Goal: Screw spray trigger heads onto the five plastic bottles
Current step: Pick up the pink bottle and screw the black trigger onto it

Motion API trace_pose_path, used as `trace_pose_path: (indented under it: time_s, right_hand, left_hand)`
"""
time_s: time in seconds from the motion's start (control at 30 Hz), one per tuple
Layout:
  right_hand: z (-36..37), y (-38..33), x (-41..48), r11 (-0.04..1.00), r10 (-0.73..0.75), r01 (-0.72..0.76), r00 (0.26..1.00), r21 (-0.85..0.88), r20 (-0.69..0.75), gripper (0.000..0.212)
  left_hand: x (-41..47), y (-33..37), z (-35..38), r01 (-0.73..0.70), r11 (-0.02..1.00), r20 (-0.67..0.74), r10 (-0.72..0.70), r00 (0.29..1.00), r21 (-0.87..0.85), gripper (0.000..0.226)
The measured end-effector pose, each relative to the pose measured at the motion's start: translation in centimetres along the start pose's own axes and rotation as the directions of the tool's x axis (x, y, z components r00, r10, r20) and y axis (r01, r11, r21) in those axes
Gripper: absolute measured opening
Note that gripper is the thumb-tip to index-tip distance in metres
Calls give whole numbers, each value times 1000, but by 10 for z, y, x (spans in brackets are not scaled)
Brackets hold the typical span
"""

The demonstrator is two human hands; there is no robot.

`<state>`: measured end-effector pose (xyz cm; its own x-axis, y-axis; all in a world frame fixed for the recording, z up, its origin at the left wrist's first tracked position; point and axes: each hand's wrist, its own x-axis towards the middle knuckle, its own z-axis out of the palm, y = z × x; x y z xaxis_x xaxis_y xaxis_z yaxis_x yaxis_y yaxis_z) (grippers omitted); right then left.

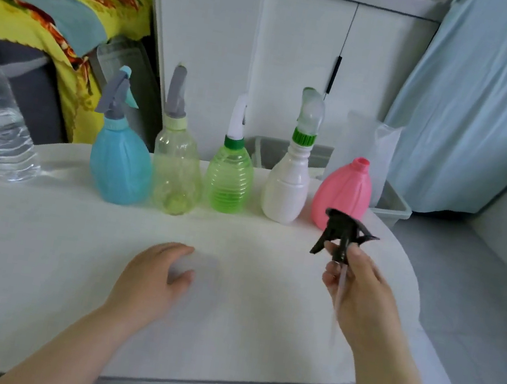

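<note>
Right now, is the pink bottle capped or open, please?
Open: the pink bottle shows a bare neck, and the right hand holds the black trigger head.

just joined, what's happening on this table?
A person is fitting spray trigger heads onto a row of five bottles on the white table. The blue bottle, clear bottle, green bottle and white bottle already carry heads. The pink bottle at the right end has an open neck. The right hand holds the black trigger head with its dip tube, just in front of the pink bottle. The left hand is empty above the table.
</note>
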<state>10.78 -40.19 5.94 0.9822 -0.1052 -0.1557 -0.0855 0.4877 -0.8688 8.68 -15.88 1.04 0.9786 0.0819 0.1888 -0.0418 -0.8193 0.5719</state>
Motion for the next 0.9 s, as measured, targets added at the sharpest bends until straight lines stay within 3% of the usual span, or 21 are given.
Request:
trace_pose_path:
  time_s: [0.07, 0.2, 0.37, 0.5, 0.63, 0.8, 0.9]
  right_hand:
    - [-18, -12, 6, 981, 5, 3, 999, 195, -40, 23]
    - [-47, -34, 16, 916, -82, 108, 993, 386, -83, 25]
    - [-75, -47, 24, 863, -163, 212, 976, 459, -146, 27]
    - [-79, -47, 30, 884, -204, 218, 976, 413, -78, 26]
    - [-83, -45, 35, 891, -194, 216, 976, 398, -96, 25]
    - [-85, -44, 36, 895, -168, 205, 978, 397, -125, 21]
    - [-88, -45, 37, 902, -187, 224, 973, 370, -135, 21]
  left_hand:
    - [6, 28, 9, -68, 991, 11, 70, 998, -112, 38]
    - [29, 102, 31, -241, 929, -18, 246, 969, -283, 40]
    - [86, 186, 57, -351, 867, -45, 359, 932, -352, 46]
    - [131, 218, 72, -237, 856, -130, 199, 971, -459, 57]
    - [158, 218, 87, -39, 867, -21, 33, 999, -497, 69]
    - [168, 205, 97, 29, 887, 125, 32, 992, -460, 72]
    - [165, 198, 101, 30, 895, 144, 39, 989, -446, 77]
